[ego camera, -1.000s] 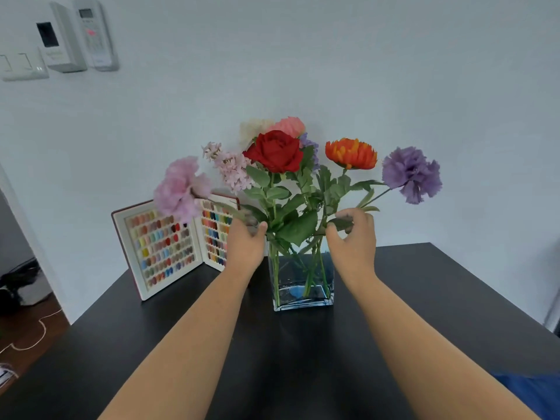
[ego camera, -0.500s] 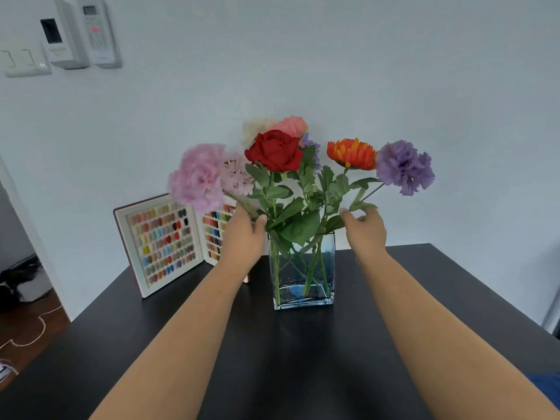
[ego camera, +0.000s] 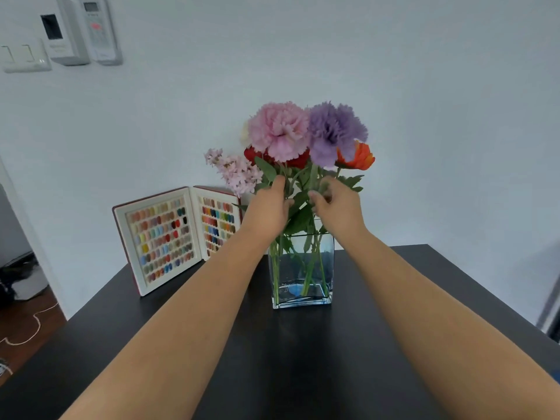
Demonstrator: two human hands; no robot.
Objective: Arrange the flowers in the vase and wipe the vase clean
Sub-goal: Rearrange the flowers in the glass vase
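A square clear glass vase (ego camera: 303, 274) with water stands mid-table, green stems inside. Above it bunch a pink carnation (ego camera: 278, 130), a purple carnation (ego camera: 335, 131), a red rose (ego camera: 298, 160) mostly hidden behind them, an orange flower (ego camera: 359, 157) and a pale lilac sprig (ego camera: 235, 169). My left hand (ego camera: 268, 207) grips the pink carnation's stem just above the vase rim. My right hand (ego camera: 338, 207) pinches the purple carnation's stem beside it. The two hands are close together, a few stems between them.
The table (ego camera: 288, 359) is black, its back edge against a white wall. An open red-framed book of colour samples (ego camera: 172, 237) stands at the back left. Wall switches and controllers (ego camera: 69, 31) hang at the upper left. Wooden floor (ego camera: 27, 328) lies beyond the table's left edge.
Both hands have pulled their flowers inward: the pink carnation moved right and up, the purple one left, and they now meet at the centre, covering the rose.
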